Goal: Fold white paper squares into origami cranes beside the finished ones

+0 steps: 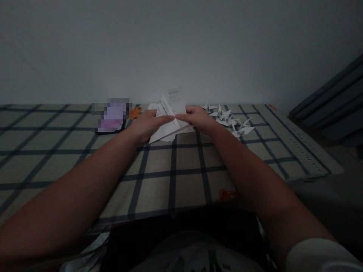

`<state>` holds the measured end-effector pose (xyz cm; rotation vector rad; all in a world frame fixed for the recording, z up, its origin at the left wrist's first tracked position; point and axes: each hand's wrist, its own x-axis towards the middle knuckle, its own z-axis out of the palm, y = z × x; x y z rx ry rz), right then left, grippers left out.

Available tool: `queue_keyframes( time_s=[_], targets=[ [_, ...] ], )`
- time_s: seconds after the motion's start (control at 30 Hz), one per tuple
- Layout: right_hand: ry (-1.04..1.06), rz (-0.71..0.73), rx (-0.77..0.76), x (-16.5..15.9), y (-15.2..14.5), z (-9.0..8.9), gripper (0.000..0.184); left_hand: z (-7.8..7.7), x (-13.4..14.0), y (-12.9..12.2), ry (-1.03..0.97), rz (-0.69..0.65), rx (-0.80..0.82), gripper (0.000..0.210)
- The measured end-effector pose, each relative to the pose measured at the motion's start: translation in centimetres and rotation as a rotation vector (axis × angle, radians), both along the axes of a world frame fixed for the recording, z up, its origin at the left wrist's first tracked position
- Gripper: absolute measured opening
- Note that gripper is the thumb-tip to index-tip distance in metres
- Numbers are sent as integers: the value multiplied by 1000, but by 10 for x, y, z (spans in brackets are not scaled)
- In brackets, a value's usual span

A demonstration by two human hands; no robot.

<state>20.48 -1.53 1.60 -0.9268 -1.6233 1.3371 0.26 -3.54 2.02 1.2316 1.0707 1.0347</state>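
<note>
Between my hands is a printed sheet of paper (176, 99), partly folded, with a slanted flap and a strip standing up at the top. My left hand (149, 124) pinches its left side, thumb lying across the front. From the right, my right hand (200, 118) grips the same paper, its thumb tip close to the left thumb near the middle. Most fingers of both hands are hidden behind the paper. More white paper (170, 139) lies flat on the table beneath. Several folded paper cranes (231, 121) sit in a cluster just right of my right hand.
A phone (113, 115) with a blurred-out screen lies or leans left of my left hand. The table wears a checked cloth (159, 189); a pale wall (181, 49) rises behind it. Dark grey folded fabric (334, 98) hangs at the far right, past the table's edge.
</note>
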Motion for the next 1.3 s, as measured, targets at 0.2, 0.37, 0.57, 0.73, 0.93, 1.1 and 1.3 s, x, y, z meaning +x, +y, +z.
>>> queue_keyframes(
  time_s=[0.2, 0.37, 0.57, 0.73, 0.93, 1.1, 1.3],
  targets=[
    [-30, -27, 67, -3, -1, 2, 30, 1, 2, -1, -35, 12, -32, 26],
    [-38, -59, 138, -5, 2, 0, 31, 1, 1, 0, -50, -6, -33, 28],
    [-110, -6, 98, 1, 3, 0, 22, 0, 0, 3, 12, 28, -28, 28],
    [-86, -3, 71, 1, 0, 2, 20, 1, -1, 0, 24, 9, -30, 30],
    [-78, 36, 71, -1, -1, 3, 23, 0, -2, 2, 33, -27, 28, 32],
    [-32, -32, 101, -3, 1, 0, 25, -4, -4, 5, 2, -44, 39, 34],
    [-113, 16, 71, -1, -2, 5, 18, -1, -2, 1, 3, -20, 47, 38]
  ],
)
